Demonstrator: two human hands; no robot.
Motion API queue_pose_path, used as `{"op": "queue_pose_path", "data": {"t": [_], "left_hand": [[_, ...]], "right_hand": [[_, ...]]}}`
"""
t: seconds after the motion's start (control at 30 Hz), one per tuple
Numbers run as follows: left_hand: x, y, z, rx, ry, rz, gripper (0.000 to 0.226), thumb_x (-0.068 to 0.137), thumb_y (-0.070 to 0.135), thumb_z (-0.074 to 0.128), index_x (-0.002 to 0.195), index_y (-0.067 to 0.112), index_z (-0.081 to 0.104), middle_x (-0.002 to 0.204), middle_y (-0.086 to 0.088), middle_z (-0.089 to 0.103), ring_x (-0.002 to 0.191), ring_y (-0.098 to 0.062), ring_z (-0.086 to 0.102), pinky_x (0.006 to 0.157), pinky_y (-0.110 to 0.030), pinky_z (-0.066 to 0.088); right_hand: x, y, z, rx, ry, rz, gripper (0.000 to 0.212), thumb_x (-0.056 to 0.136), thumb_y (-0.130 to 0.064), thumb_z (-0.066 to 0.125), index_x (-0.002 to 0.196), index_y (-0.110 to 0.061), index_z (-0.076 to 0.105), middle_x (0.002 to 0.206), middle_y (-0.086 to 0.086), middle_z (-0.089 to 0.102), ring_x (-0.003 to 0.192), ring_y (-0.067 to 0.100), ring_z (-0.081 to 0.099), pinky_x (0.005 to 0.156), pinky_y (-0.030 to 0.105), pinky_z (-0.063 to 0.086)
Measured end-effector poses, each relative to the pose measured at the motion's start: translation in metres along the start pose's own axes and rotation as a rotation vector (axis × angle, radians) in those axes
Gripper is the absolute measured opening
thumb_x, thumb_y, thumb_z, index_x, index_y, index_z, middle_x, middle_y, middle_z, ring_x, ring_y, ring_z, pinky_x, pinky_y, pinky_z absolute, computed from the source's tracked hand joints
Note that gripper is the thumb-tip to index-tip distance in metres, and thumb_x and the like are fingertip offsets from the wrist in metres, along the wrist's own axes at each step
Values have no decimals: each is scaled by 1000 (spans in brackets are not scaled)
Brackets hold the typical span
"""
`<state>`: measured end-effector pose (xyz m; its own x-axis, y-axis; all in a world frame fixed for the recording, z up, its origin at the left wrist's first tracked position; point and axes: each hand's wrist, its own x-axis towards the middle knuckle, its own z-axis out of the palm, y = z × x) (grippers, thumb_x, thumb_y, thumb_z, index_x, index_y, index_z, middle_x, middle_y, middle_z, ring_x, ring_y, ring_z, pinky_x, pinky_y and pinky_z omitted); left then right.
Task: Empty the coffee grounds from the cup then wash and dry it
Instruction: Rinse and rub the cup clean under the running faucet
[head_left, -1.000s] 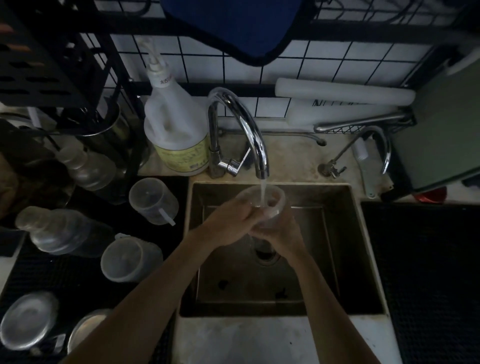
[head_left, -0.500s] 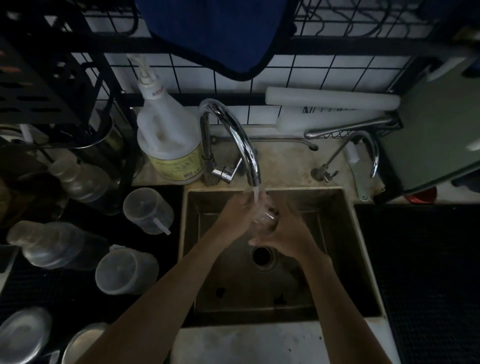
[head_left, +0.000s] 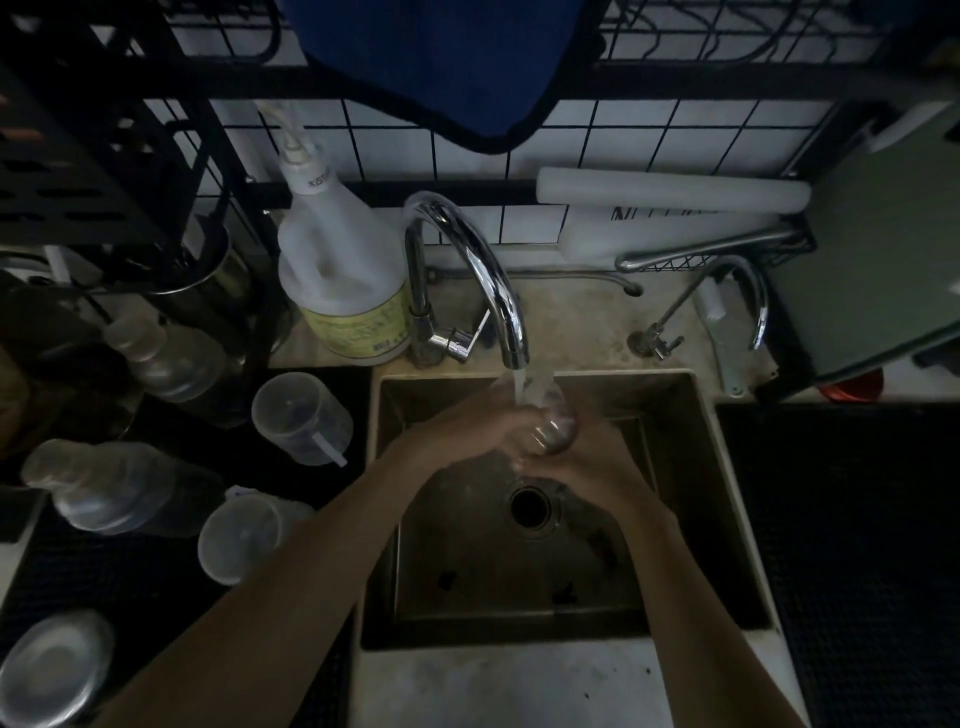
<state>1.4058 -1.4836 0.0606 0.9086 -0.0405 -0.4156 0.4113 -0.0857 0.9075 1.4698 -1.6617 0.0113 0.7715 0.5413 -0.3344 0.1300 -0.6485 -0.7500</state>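
A small clear plastic cup (head_left: 551, 422) is tipped on its side under the running stream from the chrome faucet (head_left: 480, 267), over the steel sink (head_left: 691, 467). My left hand (head_left: 467, 427) wraps it from the left. From the right and below, my right hand (head_left: 587, 460) cups it. The hands hide much of the cup. Dark specks lie on the sink floor near the drain (head_left: 530, 506).
A big soap pump bottle (head_left: 337, 270) stands left of the faucet. Clear measuring cups (head_left: 298, 415) (head_left: 244, 535) and bottles (head_left: 109, 488) crowd the black mat at left. A small second tap (head_left: 727, 301) is right of the sink. A blue cloth (head_left: 436, 67) hangs above.
The cup went from upright, mouth up under the stream, to tipped sideways between both hands. The view shifted slightly down and closer.
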Motion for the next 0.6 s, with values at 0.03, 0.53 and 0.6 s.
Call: {"op": "queue_pose_path", "data": {"t": [0.03,0.53,0.6], "left_hand": [[3,3,3,-22,54,4,15,95,22,70,106,33,71,86,11,82,77,-13,77,66,-21,61],[-8,18,-10,234,-90,-72,36,112,50,46,123,28,71,88,20,79,82,3,77,77,-18,50],[-2,19,-6,186,-26,-108,27,109,33,58,124,15,72,94,4,79,88,-14,79,79,-27,61]], "right_hand": [[-1,-2,3,-60,62,-11,95,47,-64,88,130,-41,48,119,-16,68,105,11,69,86,44,62],[-6,-1,-7,269,-92,19,90,50,-57,94,130,-28,64,118,-12,75,115,14,71,92,31,56],[-8,-5,1,121,-1,-8,91,52,-61,91,131,-34,57,116,-18,71,108,10,70,83,26,55]]}}
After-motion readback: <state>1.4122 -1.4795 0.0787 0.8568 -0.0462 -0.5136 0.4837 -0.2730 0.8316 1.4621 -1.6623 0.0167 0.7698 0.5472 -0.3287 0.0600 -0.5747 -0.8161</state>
